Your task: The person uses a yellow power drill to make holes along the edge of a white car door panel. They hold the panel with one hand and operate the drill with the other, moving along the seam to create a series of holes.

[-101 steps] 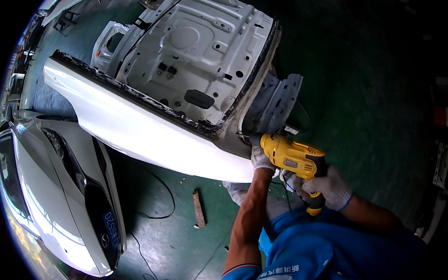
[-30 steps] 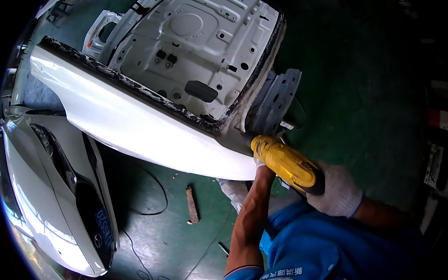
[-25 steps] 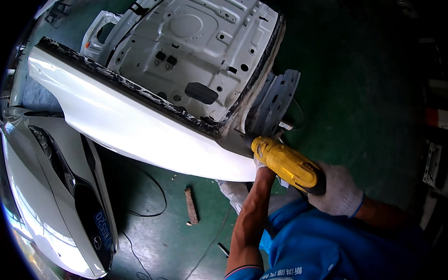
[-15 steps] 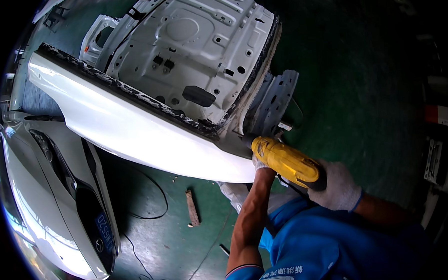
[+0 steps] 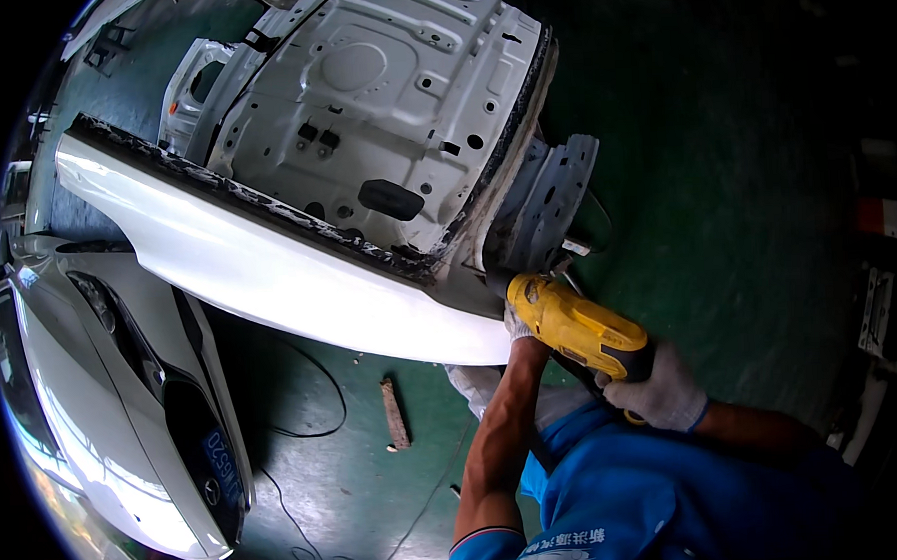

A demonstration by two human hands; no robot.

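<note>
A yellow power drill (image 5: 581, 324) with a black nose points up and left at the edge of a cut white car body section (image 5: 359, 74). Its tip meets the lower right corner, beside the end of the glossy white outer panel (image 5: 298, 272); the exact contact is hidden. My right hand (image 5: 664, 391), in a pale knit glove, grips the rear of the drill. My left hand (image 5: 517, 323), gloved too, is closed around the underside near the drill's front, its fingers mostly hidden by the tool and the panel. A grey metal bracket-like part (image 5: 550, 190) juts out beyond the corner.
A white car front (image 5: 113, 395) with a dark grille stands at the left. A rough wooden piece (image 5: 395, 414) and dark cables (image 5: 333, 385) lie on the green floor (image 5: 444, 410). Pale parts (image 5: 875, 306) stand along the right edge.
The drill has tilted slightly, its rear now a little lower and right. My right hand has shifted down, showing more of the drill's back. My left hand stays at the front.
</note>
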